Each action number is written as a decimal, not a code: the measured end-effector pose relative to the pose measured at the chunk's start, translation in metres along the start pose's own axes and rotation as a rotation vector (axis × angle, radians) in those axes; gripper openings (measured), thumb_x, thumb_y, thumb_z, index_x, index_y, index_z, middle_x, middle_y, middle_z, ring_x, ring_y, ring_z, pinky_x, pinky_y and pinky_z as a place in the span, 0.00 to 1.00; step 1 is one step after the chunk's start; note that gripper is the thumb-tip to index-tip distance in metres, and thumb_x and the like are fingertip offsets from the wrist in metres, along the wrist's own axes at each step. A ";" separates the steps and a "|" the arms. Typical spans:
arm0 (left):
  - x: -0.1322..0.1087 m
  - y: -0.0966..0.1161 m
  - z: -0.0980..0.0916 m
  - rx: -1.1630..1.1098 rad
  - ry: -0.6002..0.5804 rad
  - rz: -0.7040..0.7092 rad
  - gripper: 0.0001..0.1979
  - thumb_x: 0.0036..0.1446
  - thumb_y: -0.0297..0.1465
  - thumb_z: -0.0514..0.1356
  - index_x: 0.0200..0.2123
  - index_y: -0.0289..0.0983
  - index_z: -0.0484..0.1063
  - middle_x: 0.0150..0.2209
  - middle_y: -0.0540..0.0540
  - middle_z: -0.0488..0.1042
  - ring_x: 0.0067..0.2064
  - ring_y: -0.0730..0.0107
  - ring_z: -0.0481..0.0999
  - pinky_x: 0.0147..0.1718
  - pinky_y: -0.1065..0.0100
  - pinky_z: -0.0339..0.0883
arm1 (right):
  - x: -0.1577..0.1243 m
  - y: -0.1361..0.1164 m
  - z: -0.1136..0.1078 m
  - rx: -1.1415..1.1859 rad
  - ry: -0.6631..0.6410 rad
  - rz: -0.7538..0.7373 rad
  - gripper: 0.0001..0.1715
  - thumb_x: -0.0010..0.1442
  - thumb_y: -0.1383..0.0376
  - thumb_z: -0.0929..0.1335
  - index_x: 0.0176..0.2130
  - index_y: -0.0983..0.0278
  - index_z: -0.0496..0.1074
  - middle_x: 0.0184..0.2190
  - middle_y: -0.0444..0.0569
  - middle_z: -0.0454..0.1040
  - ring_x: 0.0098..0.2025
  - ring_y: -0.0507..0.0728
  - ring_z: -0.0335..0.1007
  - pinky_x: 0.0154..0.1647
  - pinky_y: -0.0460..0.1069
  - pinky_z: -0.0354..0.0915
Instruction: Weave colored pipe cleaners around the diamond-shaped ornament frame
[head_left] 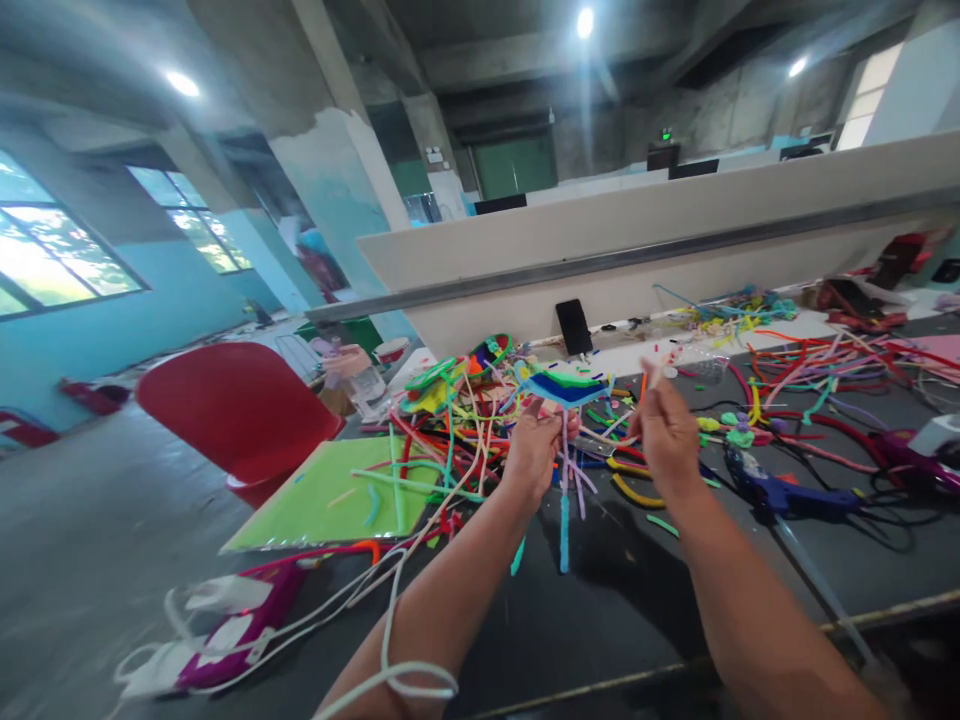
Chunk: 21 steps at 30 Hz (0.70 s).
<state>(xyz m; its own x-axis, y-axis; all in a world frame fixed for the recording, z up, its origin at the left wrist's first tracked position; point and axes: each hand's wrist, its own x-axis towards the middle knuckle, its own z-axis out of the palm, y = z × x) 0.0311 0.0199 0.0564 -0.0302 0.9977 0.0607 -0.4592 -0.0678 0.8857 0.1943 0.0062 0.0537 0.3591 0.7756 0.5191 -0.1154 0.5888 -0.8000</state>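
White cable (pixel 394 680) looped by the person's left forearm (pixel 446 600), low over the tabletop (pixel 540 630). Farther out, the left hand (pixel 531 455) had its grip around the underside of a blue-and-green craft (pixel 566 388), held above the tabletop beside a tangle of fuzzy stems (pixel 480 425). The right hand (pixel 670 435) hung apart from the craft, fingers drawn together; whether they pinched anything small could not be told. By its look the craft was light, bendy and soft-surfaced, hardly slippery, its wide top likely to crush or twist under a hard squeeze. Its lower middle seemed the best hold, with light fingertip pressure, since the thin tips at either end looked easiest to bend. Lilac stem (pixel 565 450) showed below it, any join hidden.
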 end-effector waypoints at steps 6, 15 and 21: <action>-0.011 -0.007 0.010 0.123 -0.096 0.081 0.30 0.43 0.24 0.64 0.52 0.36 0.62 0.22 0.56 0.70 0.22 0.78 0.69 0.27 0.74 0.65 | -0.009 0.009 0.007 -0.862 -0.523 -0.378 0.21 0.60 0.67 0.62 0.51 0.56 0.73 0.45 0.50 0.78 0.42 0.57 0.74 0.43 0.50 0.67; -0.010 -0.013 0.009 0.162 -0.068 0.075 0.35 0.42 0.22 0.62 0.56 0.35 0.59 0.17 0.61 0.61 0.17 0.83 0.58 0.20 0.79 0.53 | -0.015 0.003 0.010 -1.066 -0.572 -0.360 0.23 0.62 0.64 0.60 0.56 0.55 0.69 0.41 0.48 0.79 0.37 0.56 0.75 0.39 0.48 0.65; -0.015 -0.015 0.012 0.148 -0.127 0.089 0.37 0.43 0.20 0.59 0.59 0.34 0.57 0.21 0.58 0.67 0.22 0.81 0.64 0.25 0.77 0.59 | -0.015 -0.006 0.011 -1.181 -0.553 -0.351 0.17 0.63 0.60 0.61 0.44 0.56 0.77 0.35 0.49 0.77 0.38 0.56 0.73 0.38 0.47 0.62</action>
<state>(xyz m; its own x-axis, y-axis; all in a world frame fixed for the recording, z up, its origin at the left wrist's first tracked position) 0.0491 0.0060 0.0474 0.0519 0.9802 0.1913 -0.3245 -0.1646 0.9315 0.1796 -0.0066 0.0545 -0.2445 0.7795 0.5767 0.8644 0.4447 -0.2347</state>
